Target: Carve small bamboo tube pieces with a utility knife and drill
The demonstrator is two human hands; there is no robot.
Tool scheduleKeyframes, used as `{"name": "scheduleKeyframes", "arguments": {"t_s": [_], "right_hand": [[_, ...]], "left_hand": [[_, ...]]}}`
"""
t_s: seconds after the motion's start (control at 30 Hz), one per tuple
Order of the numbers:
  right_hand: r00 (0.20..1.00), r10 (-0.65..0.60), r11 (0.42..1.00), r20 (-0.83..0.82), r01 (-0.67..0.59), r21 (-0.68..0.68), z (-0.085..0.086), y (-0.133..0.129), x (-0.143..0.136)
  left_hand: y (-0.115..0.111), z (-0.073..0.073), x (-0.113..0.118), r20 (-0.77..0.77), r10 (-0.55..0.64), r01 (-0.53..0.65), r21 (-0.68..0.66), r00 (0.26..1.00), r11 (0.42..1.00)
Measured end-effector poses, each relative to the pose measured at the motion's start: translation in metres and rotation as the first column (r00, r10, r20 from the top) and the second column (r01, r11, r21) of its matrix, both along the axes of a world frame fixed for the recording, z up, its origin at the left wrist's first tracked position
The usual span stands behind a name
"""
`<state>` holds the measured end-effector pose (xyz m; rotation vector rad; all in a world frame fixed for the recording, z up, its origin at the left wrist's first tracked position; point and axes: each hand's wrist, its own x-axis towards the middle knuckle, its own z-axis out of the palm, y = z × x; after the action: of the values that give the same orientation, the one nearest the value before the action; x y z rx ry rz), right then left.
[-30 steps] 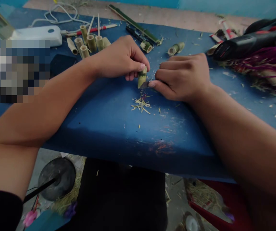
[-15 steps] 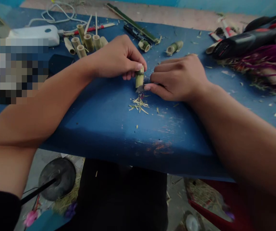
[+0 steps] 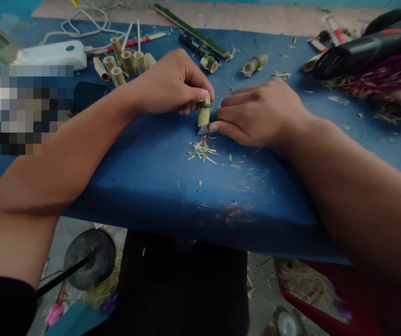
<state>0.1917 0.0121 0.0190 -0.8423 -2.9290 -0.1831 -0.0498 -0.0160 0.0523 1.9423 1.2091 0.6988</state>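
Left hand – bamboo; right hand – blade

Blue table — littered grey floor

Reads pale yellow-green on the bamboo piece at the left fingers, with one dark green band. Shows dull silver on the blade at the right fingers. Reads straw-yellow and green on shavings just on the near side of the fingers; blue, with whitish and rusty scuffs, on the table around them. Shows magenta on strands well right of the fingers.
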Motion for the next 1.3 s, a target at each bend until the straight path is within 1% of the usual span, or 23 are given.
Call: {"name": "scheduleKeyframes", "arguments": {"t_s": [0.07, 0.1, 0.2, 0.27, 0.33, 0.43, 0.53, 0.63, 0.7, 0.77, 0.87, 0.97, 1.07, 1.2, 1.23, 1.3], "right_hand": [[0.998, 0.028, 0.999, 0.057, -0.030, 0.039, -0.002, -0.001, 0.001], [0.997, 0.018, 0.998, 0.072, -0.023, 0.061, -0.002, -0.002, 0.000], [0.997, -0.075, 0.990, 0.012, 0.073, 0.118, 0.001, -0.007, -0.001], [0.988, -0.143, 0.980, -0.051, 0.149, 0.134, 0.003, -0.009, -0.003], [0.981, -0.177, 0.973, -0.080, 0.186, 0.133, 0.004, -0.009, -0.005], [0.983, -0.165, 0.981, -0.083, 0.172, 0.088, 0.003, -0.004, -0.005], [0.991, -0.121, 0.991, -0.060, 0.124, 0.046, 0.000, 0.001, -0.003], [0.999, -0.046, 0.998, 0.024, 0.045, 0.036, -0.002, 0.001, -0.002], [0.998, -0.027, 0.999, 0.065, 0.025, 0.036, -0.001, -0.001, -0.002], [0.997, -0.060, 0.997, 0.044, 0.058, 0.057, 0.001, -0.005, -0.003], [0.988, -0.146, 0.984, -0.047, 0.150, 0.098, 0.004, -0.007, -0.005], [0.980, -0.188, 0.976, -0.065, 0.194, 0.095, 0.005, -0.004, -0.006], [0.986, -0.160, 0.985, -0.042, 0.163, 0.062, 0.005, 0.000, -0.004], [0.998, -0.009, 0.999, 0.056, 0.007, 0.033, 0.002, 0.001, 0.001], [0.997, 0.013, 0.999, 0.070, -0.015, 0.028, 0.002, 0.000, 0.001], [0.998, -0.004, 0.999, 0.062, 0.002, 0.036, 0.002, -0.003, 0.002]], "left_hand": [[0.001, 0.000, 0.000, -0.025, 0.025, -0.025, -0.023, 0.999, 0.999], [0.001, 0.001, 0.001, -0.030, 0.033, -0.035, -0.034, 0.999, 0.999], [0.002, 0.000, 0.001, -0.039, 0.039, -0.040, -0.032, 0.998, 0.999], [0.002, -0.001, 0.000, -0.040, 0.027, -0.027, -0.006, 0.999, 1.000], [0.004, -0.003, -0.002, -0.040, 0.003, -0.002, 0.024, 0.999, 1.000], [0.005, -0.006, -0.004, -0.021, -0.020, 0.021, 0.038, 1.000, 0.999], [0.005, -0.006, -0.002, -0.001, -0.035, 0.035, 0.044, 0.999, 0.998], [0.003, -0.003, 0.001, -0.022, 0.000, 0.001, 0.024, 1.000, 1.000], [0.002, -0.001, 0.003, -0.036, 0.029, -0.029, 0.003, 0.999, 1.000], [0.003, -0.001, 0.002, -0.038, 0.030, -0.030, 0.004, 0.999, 1.000], [0.005, -0.004, -0.001, -0.039, -0.024, 0.025, 0.046, 0.999, 0.999], [0.006, -0.006, -0.003, -0.030, -0.050, 0.051, 0.066, 0.998, 0.997], [0.005, -0.006, -0.003, -0.010, -0.029, 0.029, 0.044, 1.000, 0.999], [0.004, -0.005, -0.002, -0.054, -0.001, 0.006, 0.080, 0.999, 0.997], [0.005, -0.006, -0.001, -0.064, 0.008, -0.002, 0.087, 0.998, 0.996], [0.005, -0.006, -0.001, -0.082, 0.015, -0.008, 0.082, 0.997, 0.997]]}}
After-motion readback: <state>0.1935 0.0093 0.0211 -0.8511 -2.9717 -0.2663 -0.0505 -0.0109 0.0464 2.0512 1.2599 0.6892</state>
